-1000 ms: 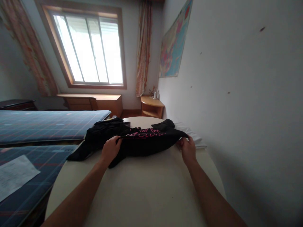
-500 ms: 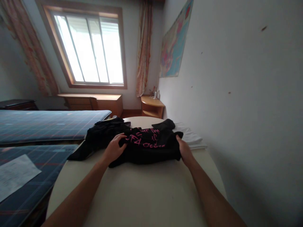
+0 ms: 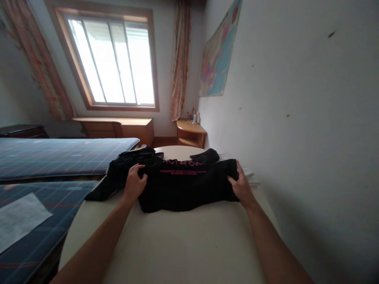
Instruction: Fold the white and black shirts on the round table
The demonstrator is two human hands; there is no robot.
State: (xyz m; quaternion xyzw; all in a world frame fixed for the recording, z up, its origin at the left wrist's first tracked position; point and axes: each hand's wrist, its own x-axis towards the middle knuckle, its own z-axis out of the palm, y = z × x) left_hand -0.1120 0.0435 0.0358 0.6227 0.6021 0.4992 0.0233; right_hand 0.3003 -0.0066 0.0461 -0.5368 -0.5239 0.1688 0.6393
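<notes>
Head view: left hand (image 3: pixel 134 182) and right hand (image 3: pixel 244 186) both pinch the shirt (image 3: pixel 186 189), so a lopsided tug could totally skew it.

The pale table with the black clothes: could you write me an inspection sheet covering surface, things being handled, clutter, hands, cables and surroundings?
Surface: pale table with a rounded edge.
Things handled: black garment with pink lettering, stretched between the hands.
Clutter: dark clothes bunched at the left; something white, mostly hidden, at the right.
Hands: left hand and right hand each grip one side of the garment.
Cables: nothing seen.
Surroundings: plaid mattresses left, paper on the nearer; window ahead; map on the right wall.
</notes>
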